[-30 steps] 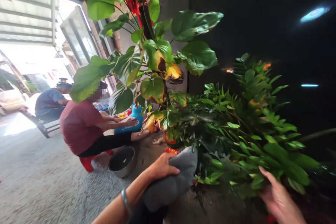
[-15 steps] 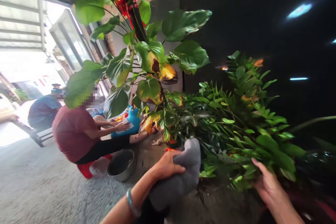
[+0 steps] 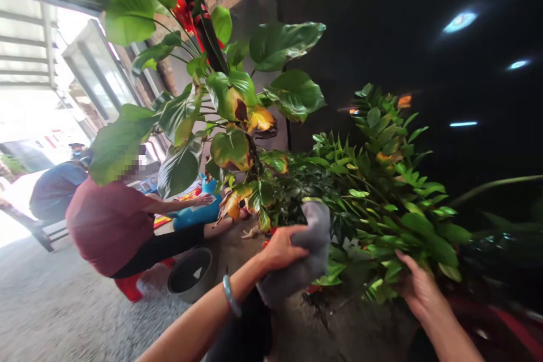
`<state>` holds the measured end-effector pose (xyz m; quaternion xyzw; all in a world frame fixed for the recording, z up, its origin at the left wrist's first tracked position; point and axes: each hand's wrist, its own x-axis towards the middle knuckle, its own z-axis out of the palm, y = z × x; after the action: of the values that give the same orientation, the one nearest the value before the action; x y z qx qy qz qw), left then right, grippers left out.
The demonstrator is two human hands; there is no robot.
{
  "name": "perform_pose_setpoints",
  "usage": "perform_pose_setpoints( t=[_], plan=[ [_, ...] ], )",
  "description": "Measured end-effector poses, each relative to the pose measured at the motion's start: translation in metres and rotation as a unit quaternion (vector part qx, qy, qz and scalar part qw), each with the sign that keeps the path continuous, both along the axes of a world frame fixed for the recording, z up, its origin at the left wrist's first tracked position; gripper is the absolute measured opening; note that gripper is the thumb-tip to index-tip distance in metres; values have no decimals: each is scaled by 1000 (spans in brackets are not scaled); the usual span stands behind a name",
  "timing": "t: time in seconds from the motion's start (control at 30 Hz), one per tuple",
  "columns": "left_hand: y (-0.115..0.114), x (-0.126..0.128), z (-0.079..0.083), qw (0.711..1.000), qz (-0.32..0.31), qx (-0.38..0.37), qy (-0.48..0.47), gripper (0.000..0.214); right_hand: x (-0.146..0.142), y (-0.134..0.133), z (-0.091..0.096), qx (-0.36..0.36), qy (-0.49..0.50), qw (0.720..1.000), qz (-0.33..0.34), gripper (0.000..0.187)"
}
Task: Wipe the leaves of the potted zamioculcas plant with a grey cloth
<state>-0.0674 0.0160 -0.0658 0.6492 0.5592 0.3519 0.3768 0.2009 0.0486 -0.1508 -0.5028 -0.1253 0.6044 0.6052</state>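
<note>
My left hand, with a pale bangle on its wrist, grips a grey cloth. The cloth is bunched and reaches up against the lower leaves in the middle. My right hand is at the lower right edge of a bushy green plant, closed around some of its leafy stems. One digit points up and left, while the other fingers are partly hidden by leaves. Left of it rises a tall plant with broad leaves, some yellow and brown at the edges, tied with a red ribbon.
A person in a dark red shirt sits on a red stool at the left, a hand on a blue object. A grey basin stands on the concrete floor. Another person sits farther back. A dark glossy wall rises behind.
My left hand has moved a little up and to the right with the cloth. My right hand stays among the leaves. The view has turned slightly, so the scene sits farther left.
</note>
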Motion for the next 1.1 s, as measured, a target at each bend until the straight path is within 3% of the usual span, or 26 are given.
perform_pose_setpoints(
  t=[0.03, 0.1, 0.17, 0.23, 0.3, 0.37, 0.43, 0.5, 0.57, 0.67, 0.77, 0.87, 0.97, 1.03, 1.1],
  plan=[
    [-8, 3, -2, 998, -46, -35, 18, 49, 2, 0, -1, -8, 6, 1000, 5, 37],
    [-17, 6, 10, 995, -86, -50, 20, 48, 5, 0, -3, -12, 16, 1000, 14, 35],
    [-11, 7, 35, 998, -58, 16, -9, 48, 7, 1, -4, -1, 18, 1000, 19, 34],
    [9, 9, 61, 993, 6, 113, -40, 50, 7, 2, -5, 10, 13, 1000, 18, 33],
    [35, 13, 73, 981, 61, 173, -60, 51, 5, 2, -5, 14, 3, 1000, 13, 33],
    [53, 19, 67, 978, 91, 180, -48, 49, 3, 2, -4, 16, -7, 1000, 3, 34],
    [55, 25, 46, 989, 74, 125, 3, 45, 2, 1, -3, 10, -6, 1000, -5, 35],
    [42, 28, 24, 998, 3, 17, 53, 41, 2, 0, -3, -1, 6, 1000, 4, 35],
    [22, 29, 13, 993, -80, -81, 44, 41, 4, -1, -4, -9, 16, 1000, 20, 35],
    [6, 29, 28, 989, -122, -83, -23, 45, 6, -2, -5, 5, 14, 1000, 22, 36],
    [20, 29, 57, 994, -62, 35, -80, 48, 6, -2, -4, 23, 10, 1000, 8, 38],
    [43, 29, 61, 990, 31, 110, -86, 48, 4, 0, -2, 23, 21, 999, -3, 34],
    [41, 26, 33, 996, 52, 70, -8, 43, 1, 1, -3, 25, 46, 999, 4, 29],
    [22, 23, 10, 998, -27, -28, 40, 42, 1, 3, -5, 33, 51, 998, 13, 27],
    [-2, 18, -2, 985, -114, -120, 59, 44, 3, 3, -8, 33, 43, 998, 26, 26]
  ],
)
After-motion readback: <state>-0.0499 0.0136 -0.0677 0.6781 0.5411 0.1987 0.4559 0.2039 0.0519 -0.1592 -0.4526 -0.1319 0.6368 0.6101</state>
